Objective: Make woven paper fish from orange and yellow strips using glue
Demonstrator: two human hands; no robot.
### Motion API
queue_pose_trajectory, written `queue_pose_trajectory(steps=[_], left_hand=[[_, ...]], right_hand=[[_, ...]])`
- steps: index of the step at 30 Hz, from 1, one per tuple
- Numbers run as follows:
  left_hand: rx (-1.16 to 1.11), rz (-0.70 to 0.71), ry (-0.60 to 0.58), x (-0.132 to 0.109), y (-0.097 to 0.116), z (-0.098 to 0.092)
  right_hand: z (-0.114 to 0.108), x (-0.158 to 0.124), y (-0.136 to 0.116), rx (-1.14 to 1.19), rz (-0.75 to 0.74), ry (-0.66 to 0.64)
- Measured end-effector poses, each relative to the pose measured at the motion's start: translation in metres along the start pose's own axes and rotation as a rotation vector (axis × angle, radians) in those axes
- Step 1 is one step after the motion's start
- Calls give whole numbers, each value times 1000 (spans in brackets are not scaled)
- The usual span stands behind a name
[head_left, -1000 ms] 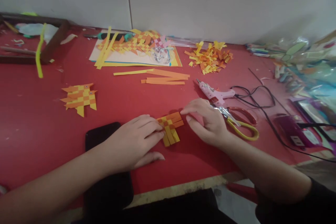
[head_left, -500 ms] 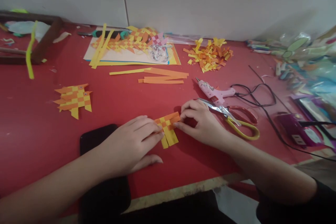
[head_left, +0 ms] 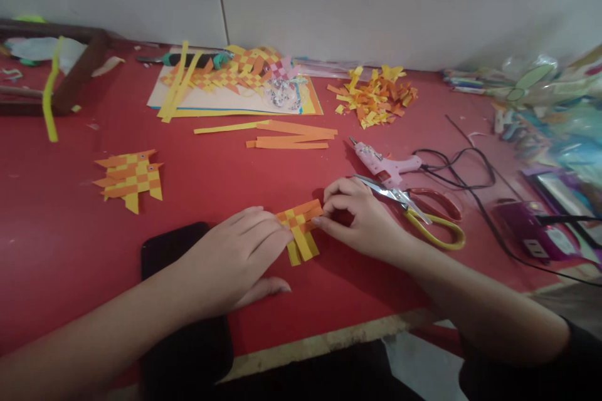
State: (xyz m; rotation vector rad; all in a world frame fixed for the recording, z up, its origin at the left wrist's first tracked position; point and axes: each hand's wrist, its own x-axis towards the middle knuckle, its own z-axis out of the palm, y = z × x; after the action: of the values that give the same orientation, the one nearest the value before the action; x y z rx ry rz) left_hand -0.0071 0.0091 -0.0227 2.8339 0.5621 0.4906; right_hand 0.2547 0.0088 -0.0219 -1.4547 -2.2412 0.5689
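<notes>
A small piece of woven paper strips (head_left: 301, 225), orange and yellow in a checkered pattern, lies on the red table with two loose yellow ends pointing toward me. My left hand (head_left: 244, 254) lies over its left side, fingers stretched out and pressing it down, thumb apart on the table; that side of the weave is hidden. At the right edge, my right hand (head_left: 352, 210) pinches the orange strip ends between thumb and fingers. Finished woven paper fish (head_left: 132, 178) with small eyes lie to the left, overlapping each other.
Scissors (head_left: 435, 235) and a pink glue gun (head_left: 388, 166) with its cord lie right of my right hand. Loose paper strips (head_left: 291, 138) and a pile of scraps (head_left: 376, 97) are farther back. A black phone (head_left: 176, 247) sits under my left forearm; a wooden frame (head_left: 82, 75) stands far left.
My left fingers shift slightly on the weave, and its loose yellow ends spread a little differently. My right hand keeps its pinch almost in place. The view shifts slightly.
</notes>
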Motion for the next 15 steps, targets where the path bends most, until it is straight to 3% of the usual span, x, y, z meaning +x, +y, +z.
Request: queue_pose_trajectory(steps=[9,15], left_hand=[[47,5,-93,2,0,-2],[43,0,-83,3,0,-2]], right_hand=[[2,0,0,-16,-11,24],[-3,-1,-6,-78,-118,204]])
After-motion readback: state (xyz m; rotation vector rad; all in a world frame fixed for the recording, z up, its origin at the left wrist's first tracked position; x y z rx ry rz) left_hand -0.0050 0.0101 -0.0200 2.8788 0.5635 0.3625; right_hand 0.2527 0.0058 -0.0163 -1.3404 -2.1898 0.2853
